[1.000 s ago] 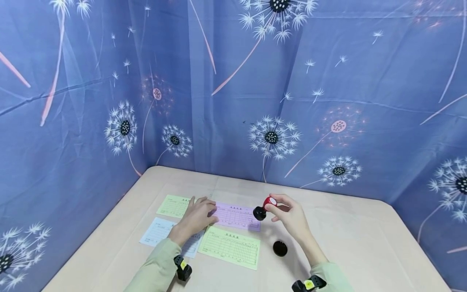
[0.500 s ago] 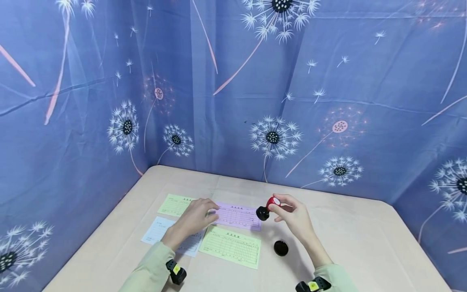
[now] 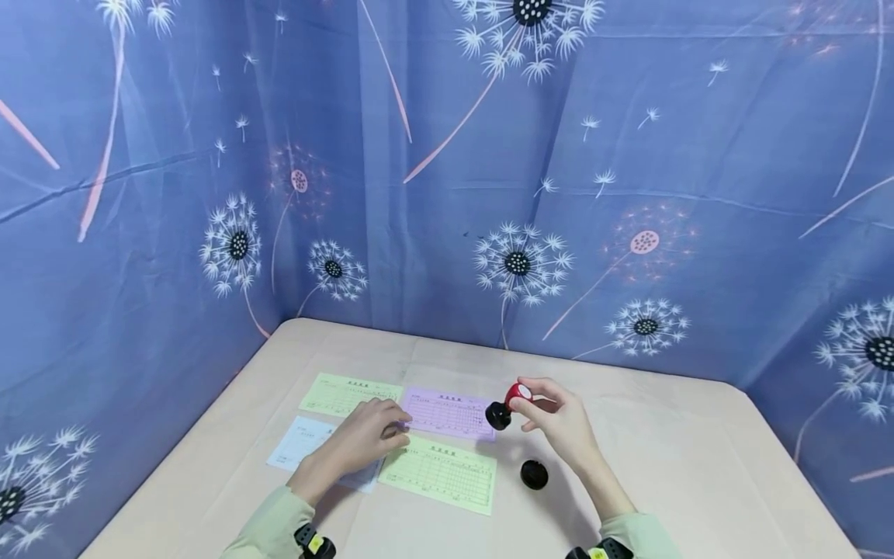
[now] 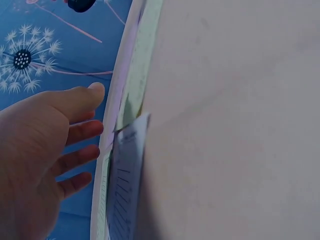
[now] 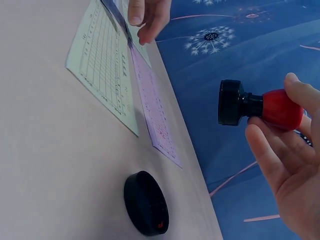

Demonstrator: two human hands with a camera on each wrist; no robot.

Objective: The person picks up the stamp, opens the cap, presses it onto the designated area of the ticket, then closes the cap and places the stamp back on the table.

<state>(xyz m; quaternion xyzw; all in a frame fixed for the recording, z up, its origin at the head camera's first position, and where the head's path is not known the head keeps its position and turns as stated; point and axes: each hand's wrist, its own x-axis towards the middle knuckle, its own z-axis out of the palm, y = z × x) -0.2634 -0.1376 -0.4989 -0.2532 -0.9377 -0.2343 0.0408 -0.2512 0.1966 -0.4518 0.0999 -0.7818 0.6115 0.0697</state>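
My right hand [image 3: 562, 427] pinches the red handle of a round stamp [image 5: 282, 110] between thumb and fingers. The stamp's black base points left and down, raised above the right end of a purple printed slip [image 3: 447, 413]. My left hand [image 3: 356, 439], fingers loosely bent and holding nothing, is over the inner corners of the slips. It covers part of a blue slip [image 3: 296, 441]. In the left wrist view its fingertips appear apart from the paper. A green slip [image 3: 440, 475] lies in front of the purple one, and another green slip [image 3: 335, 394] lies at the back left.
A round black cap [image 3: 534, 474] lies on the beige table [image 3: 663, 466] right of the near green slip, its hollow side up. Blue curtains [image 3: 419, 233] with dandelion prints stand behind the table and along its left side.
My left hand has drawn back toward me and slightly left, uncovering more of the far green and purple slips. The right hand keeps the stamp raised in nearly the same place.
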